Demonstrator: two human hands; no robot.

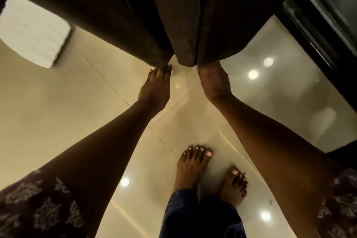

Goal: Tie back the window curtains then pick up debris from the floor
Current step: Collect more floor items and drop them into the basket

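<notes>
Both hands reach to the dark curtain [183,25], hanging just above them. The left hand [155,88] touches its bottom edge with straight fingers. The right hand [214,81] seems to pinch the hem, fingers hidden. The tying step has begun; next she must bunch the cloth together.

Two hands reached forward: the left hand [154,88] toward eleven o'clock and the right hand [214,81] toward one o'clock. One dark curtain [173,15] hung at twelve o'clock, gathered into folds. Two bare feet stood at six o'clock, the left foot [193,168] and the right foot [234,187]. One white ribbed object [32,33] lay at ten o'clock. Four round light reflections showed on the one tiled floor [48,112].
</notes>
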